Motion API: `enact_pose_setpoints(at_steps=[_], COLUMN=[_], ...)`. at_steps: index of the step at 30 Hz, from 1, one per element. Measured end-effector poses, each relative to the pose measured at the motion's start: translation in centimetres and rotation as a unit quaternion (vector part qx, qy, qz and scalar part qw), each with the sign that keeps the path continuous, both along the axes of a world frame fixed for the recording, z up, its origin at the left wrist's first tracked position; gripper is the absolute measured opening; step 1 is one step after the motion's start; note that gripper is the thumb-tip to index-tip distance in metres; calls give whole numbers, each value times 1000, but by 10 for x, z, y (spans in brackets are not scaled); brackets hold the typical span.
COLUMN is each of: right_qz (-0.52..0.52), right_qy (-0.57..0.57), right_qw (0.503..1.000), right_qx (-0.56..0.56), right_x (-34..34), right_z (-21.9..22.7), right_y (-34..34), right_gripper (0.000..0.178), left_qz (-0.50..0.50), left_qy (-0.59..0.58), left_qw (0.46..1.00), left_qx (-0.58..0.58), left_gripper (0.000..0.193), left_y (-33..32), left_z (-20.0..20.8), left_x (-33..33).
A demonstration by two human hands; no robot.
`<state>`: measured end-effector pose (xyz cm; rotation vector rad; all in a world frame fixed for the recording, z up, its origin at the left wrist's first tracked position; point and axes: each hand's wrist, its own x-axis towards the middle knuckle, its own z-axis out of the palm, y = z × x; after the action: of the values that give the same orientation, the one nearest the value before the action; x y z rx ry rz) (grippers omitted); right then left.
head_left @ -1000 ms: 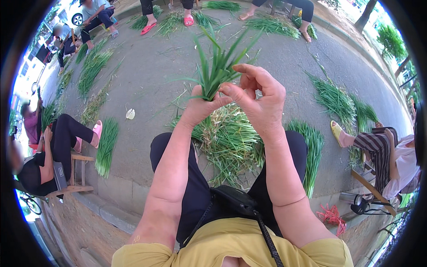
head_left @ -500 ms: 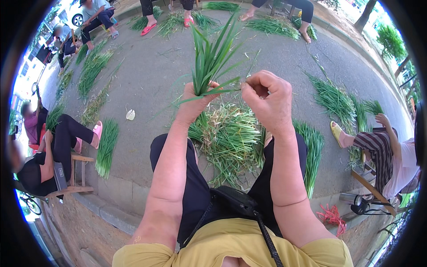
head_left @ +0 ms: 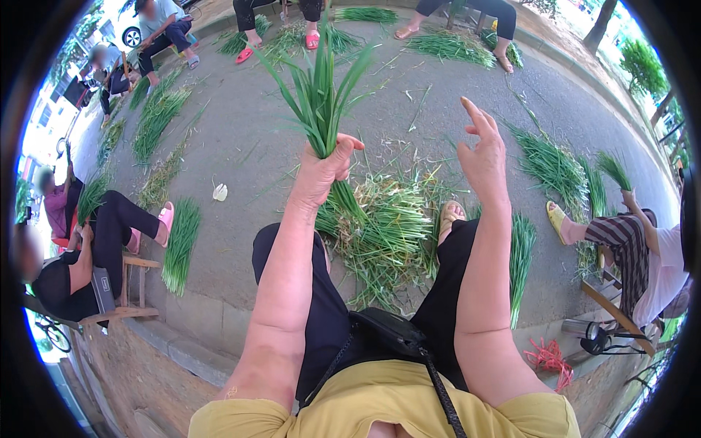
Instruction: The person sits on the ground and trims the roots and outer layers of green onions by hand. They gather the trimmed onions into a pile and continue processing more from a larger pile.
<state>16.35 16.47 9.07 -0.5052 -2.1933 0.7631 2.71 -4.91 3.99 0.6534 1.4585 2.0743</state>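
My left hand (head_left: 320,175) is closed around a bunch of garlic chives (head_left: 321,106), its green leaves fanning upward and its stalks hanging below the fist. To the right, my right hand (head_left: 482,157) is raised with fingers apart and nothing visible in it. Between my feet lies a loose heap of chives (head_left: 387,226), green mixed with pale, dry leaves. A neater pile of chives (head_left: 521,255) rests on the ground outside my right leg.
Other people sit around on low stools with chive piles (head_left: 182,248) near their feet. A person at the right holds up a bunch (head_left: 613,169). Red twine (head_left: 549,361) and a metal flask (head_left: 577,328) lie at lower right. A black bag (head_left: 387,328) sits on my lap.
My right hand has moved away from the bunch, up and right, and its fingers have opened. The bunch in my left hand now stands more upright, its stalks showing below.
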Motion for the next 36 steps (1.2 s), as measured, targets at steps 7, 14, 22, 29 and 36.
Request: enact_pose_setpoints(at_steps=[7,14,22,29,36], right_qz=[-9,161,138,153,197], right_qy=[92,150,83,1,-105], right_qw=[995,956,971,970,953], right_qx=[-32,-193,-178,-188,-204], right_x=[-11,-10,-12,-7,-3], right_z=[-3,24,18,21,19], right_y=[-3,-60,-62,-53,-43], right_gripper=[20,21,16,15,16], left_qz=[-32,-43,-67,-80,-47], left_qy=[33,105,110,16,-61], left_qw=[998,986,984,996,995], left_qx=[-49,-120,-122,48,66], left_gripper=[37,32,35,52,39], left_y=[7,11,11,8,4], left_z=[-7,-8,-6,-18,-17], left_x=[5,11,14,11,2])
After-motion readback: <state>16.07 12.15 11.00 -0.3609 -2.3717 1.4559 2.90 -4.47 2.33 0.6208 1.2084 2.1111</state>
